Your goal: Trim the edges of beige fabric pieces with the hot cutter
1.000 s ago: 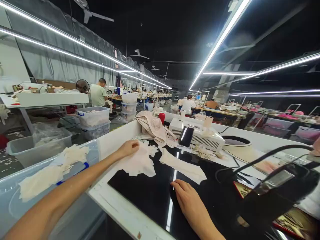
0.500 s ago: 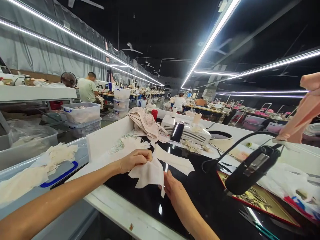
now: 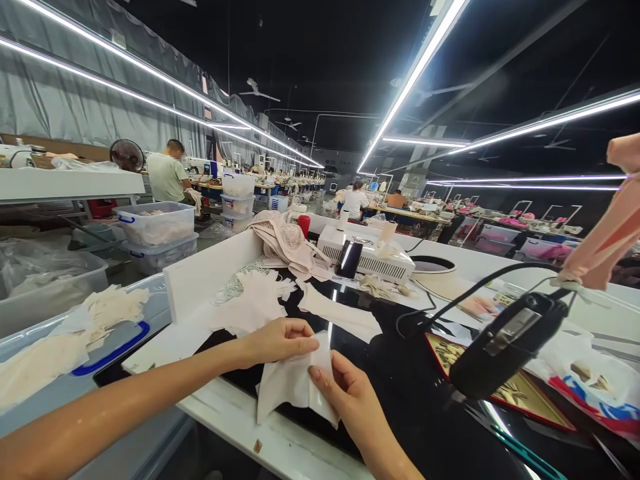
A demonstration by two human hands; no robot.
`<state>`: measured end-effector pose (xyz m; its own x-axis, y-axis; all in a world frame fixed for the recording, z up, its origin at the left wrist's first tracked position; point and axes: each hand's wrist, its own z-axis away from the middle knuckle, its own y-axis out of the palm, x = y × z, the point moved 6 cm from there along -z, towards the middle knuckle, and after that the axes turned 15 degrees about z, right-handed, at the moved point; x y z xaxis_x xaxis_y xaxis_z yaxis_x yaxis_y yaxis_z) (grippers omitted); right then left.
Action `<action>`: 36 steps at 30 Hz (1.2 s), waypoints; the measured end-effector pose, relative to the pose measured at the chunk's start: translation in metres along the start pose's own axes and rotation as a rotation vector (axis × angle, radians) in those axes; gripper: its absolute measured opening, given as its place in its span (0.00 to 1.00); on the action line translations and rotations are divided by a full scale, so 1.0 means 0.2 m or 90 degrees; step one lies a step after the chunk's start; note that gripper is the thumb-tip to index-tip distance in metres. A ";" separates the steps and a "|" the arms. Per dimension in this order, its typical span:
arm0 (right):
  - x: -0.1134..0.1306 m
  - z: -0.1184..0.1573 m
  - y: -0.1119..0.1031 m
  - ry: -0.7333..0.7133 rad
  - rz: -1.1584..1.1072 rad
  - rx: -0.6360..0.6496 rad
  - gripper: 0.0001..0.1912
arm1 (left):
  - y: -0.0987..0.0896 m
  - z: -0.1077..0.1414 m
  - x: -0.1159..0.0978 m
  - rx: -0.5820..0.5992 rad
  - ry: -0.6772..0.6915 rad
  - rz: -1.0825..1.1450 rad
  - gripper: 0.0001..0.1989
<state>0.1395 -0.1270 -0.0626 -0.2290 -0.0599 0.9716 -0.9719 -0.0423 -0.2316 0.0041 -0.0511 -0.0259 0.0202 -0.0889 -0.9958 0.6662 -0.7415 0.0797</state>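
A pale cream fabric piece (image 3: 285, 385) hangs from both of my hands, low over the black tabletop near its front edge. My left hand (image 3: 286, 340) pinches its upper edge between thumb and fingers. On the right side of the cloth, the thumb of my right hand (image 3: 347, 387) presses from the front, with the fingers partly hidden behind. Beyond the hands lie a long cut fabric piece (image 3: 343, 312) and a stack of similar pieces (image 3: 247, 307) at the left.
A black handheld device (image 3: 510, 347) hangs at the right above a red-edged tray (image 3: 560, 407). A white machine (image 3: 370, 257), a phone (image 3: 349, 259) and a red thread cone (image 3: 304, 225) stand at the back. Left is a plastic bin (image 3: 160, 290) with fabric; co-workers sit farther off.
Both hands have come slightly nearer the front edge with the fabric. My right hand, beside the cloth's edge before, now has its thumb on the front, and the cloth is spread flatter.
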 end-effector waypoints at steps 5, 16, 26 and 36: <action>-0.07 0.04 0.05 0.097 -0.013 0.079 0.35 | 0.04 0.00 -0.02 -0.031 0.022 -0.003 0.29; -0.09 0.09 0.09 0.157 0.002 0.135 0.39 | 0.03 0.03 -0.03 -0.087 0.026 -0.026 0.30; 0.01 0.13 0.07 0.165 -0.054 0.183 0.33 | 0.04 0.02 0.00 -0.110 0.018 -0.007 0.30; -0.01 0.16 0.04 0.243 -0.228 0.177 0.34 | -0.03 -0.02 -0.01 -0.114 0.022 -0.010 0.30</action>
<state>0.1339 -0.1595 -0.0689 0.0573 0.3679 0.9281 -0.9529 -0.2570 0.1607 0.0040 -0.0443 -0.0242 0.0320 -0.0523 -0.9981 0.7891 -0.6115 0.0574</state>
